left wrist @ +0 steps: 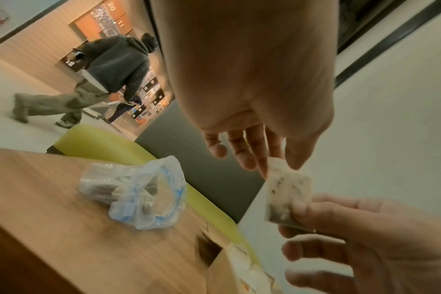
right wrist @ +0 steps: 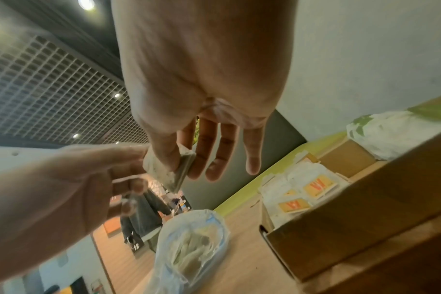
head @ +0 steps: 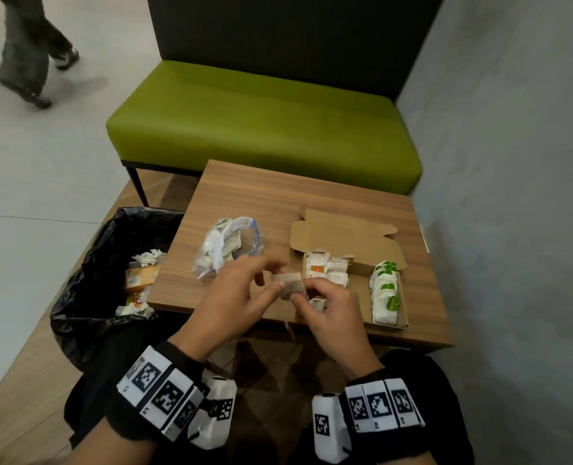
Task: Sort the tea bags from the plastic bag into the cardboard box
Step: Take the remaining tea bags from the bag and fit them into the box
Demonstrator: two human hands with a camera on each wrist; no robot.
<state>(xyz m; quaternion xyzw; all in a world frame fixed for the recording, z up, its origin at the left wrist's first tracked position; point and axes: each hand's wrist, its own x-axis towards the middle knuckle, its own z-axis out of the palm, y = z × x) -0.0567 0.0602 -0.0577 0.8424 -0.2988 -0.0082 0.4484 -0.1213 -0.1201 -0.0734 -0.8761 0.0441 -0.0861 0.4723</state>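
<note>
Paper tea bag (head: 291,285), both hands pinching

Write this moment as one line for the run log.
left hand: pinches tea bag | right hand: pinches same tea bag | plastic bag: on table | cardboard box: open, partly filled

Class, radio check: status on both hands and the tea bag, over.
Left hand and right hand both pinch one tea bag above the table edge. Cardboard box open, part filled. Nothing blocking.

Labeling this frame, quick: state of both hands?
Left hand: pinches one end of the tea bag.
Right hand: pinches its other end.
</note>
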